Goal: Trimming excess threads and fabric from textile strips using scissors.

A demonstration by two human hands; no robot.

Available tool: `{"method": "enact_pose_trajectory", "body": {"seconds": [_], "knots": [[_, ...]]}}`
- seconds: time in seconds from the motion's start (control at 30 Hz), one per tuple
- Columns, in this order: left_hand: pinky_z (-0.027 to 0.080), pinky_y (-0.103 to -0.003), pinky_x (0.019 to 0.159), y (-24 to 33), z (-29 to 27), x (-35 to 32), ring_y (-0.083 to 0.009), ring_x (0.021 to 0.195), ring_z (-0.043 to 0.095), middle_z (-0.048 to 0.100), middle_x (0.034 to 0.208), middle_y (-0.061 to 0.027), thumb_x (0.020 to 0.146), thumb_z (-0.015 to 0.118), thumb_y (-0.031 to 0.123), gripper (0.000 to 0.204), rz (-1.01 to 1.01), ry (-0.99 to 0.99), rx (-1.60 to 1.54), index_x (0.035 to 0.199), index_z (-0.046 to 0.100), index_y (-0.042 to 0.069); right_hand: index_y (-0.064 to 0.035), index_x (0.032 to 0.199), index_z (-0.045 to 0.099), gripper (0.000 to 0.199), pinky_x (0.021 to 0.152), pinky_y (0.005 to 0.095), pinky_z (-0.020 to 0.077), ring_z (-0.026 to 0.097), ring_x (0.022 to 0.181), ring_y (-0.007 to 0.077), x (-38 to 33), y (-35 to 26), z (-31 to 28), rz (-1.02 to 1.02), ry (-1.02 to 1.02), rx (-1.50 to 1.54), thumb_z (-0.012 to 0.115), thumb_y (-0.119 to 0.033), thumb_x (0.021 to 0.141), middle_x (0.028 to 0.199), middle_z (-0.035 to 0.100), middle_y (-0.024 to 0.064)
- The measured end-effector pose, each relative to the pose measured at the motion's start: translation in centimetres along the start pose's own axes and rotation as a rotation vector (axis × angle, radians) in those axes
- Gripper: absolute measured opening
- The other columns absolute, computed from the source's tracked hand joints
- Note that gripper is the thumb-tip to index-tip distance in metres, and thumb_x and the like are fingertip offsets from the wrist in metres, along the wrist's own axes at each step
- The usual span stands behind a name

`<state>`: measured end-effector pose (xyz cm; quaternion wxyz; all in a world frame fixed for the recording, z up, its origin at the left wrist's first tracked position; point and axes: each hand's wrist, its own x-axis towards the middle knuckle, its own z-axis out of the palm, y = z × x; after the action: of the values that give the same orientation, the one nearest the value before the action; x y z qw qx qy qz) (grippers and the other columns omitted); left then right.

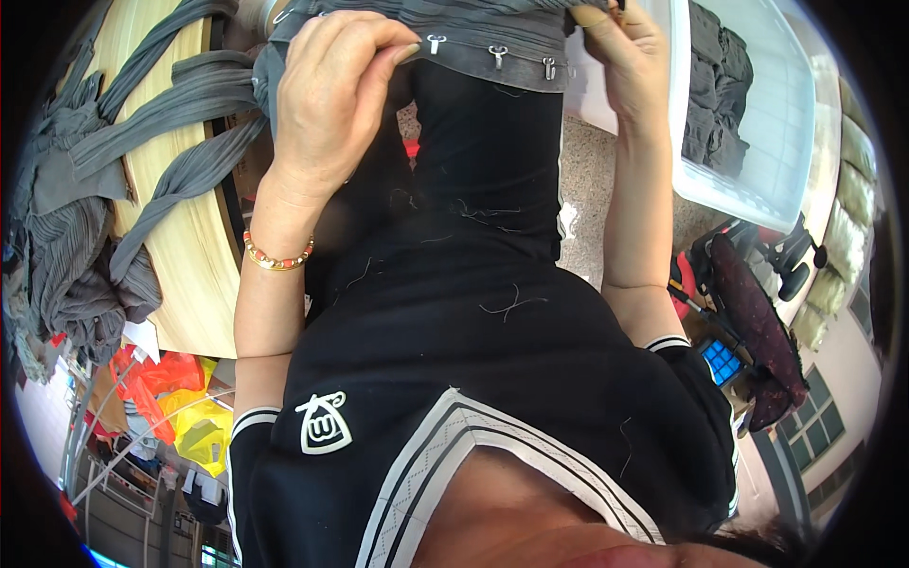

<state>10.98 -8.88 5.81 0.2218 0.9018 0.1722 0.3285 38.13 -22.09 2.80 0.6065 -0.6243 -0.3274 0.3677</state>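
A grey pleated garment (473, 21) lies across my lap at the top of the view. Along its near edge runs a plain band with several small metal hooks (498, 57). My left hand (331, 104) is closed in a pinch on the band, thumb and forefinger together just left of one hook. At the garment's right end my right hand (627, 59) is closed too, its fingers gripping the fabric; its fingertips are partly cut off by the upper edge. Long twisted grey strips (175, 142) trail away to the left.
A pale wooden board (175, 256) stands at my left, with heaped grey pleated fabric (71, 256) beyond it. Folded dark grey pieces (715, 90) sit in a clear plastic bin (776, 161) at the right. Red and yellow plastic bags (201, 431) hang at the lower left.
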Motion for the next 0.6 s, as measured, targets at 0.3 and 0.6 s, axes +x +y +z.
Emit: {"method": "enact_pose_trajectory", "body": {"seconds": [0.3, 0.6], "knots": [[0.048, -0.037, 0.084, -2.0, -1.2, -3.5, -0.0257, 0.093, 0.064, 0.068, 0.095, -0.0042, 0.088, 0.073, 0.003, 0.012, -0.129, 0.074, 0.059, 0.098, 0.069, 0.009, -0.0032, 0.095, 0.069, 0.006, 0.069, 0.0186, 0.0475, 0.060, 0.076, 0.0036, 3.1, -4.6, 5.1, -0.059, -0.148, -0.141, 0.074, -0.003, 0.092, 0.085, 0.068, -0.0022], [0.047, -0.038, 0.090, 0.1, -0.3, -2.2, -0.0286, 0.102, 0.063, 0.067, 0.106, -0.0089, 0.088, 0.073, 0.002, 0.022, -0.194, 0.145, 0.183, 0.109, 0.071, 0.007, 0.0002, 0.108, 0.067, 0.019, 0.069, 0.0197, 0.0508, 0.064, 0.078, 0.0063, 3.9, -6.3, 7.5, -0.018, -0.120, -0.392, 0.073, -0.002, 0.091, 0.090, 0.071, 0.0016]]}}
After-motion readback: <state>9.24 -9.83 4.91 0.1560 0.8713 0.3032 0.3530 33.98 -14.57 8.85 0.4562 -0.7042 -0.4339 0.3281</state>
